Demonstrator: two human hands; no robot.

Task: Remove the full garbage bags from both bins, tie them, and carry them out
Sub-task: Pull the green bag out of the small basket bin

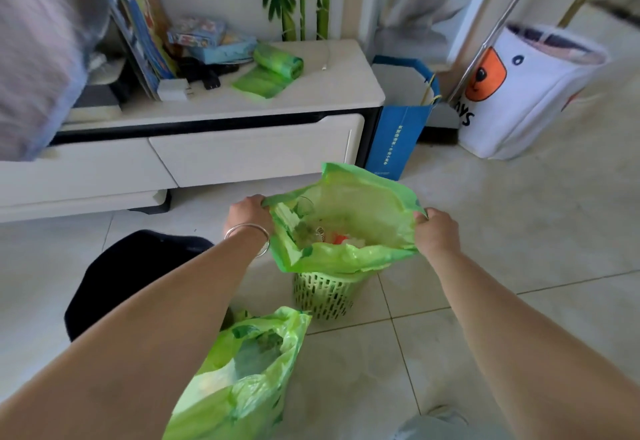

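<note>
Thin, crinkled green garbage bag, mouth spread wide above a perforated plastic basket bin. Left hand and right hand pinch opposite rim edges. Second filled green bag slumped on glossy tile floor nearby.

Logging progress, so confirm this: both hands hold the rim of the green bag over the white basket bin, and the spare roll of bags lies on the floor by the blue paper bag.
One detail is wrong. The head view shows the roll of bags lying on top of the white cabinet, not on the floor. The rest holds: left hand and right hand grip the green bag over the basket bin.
</note>
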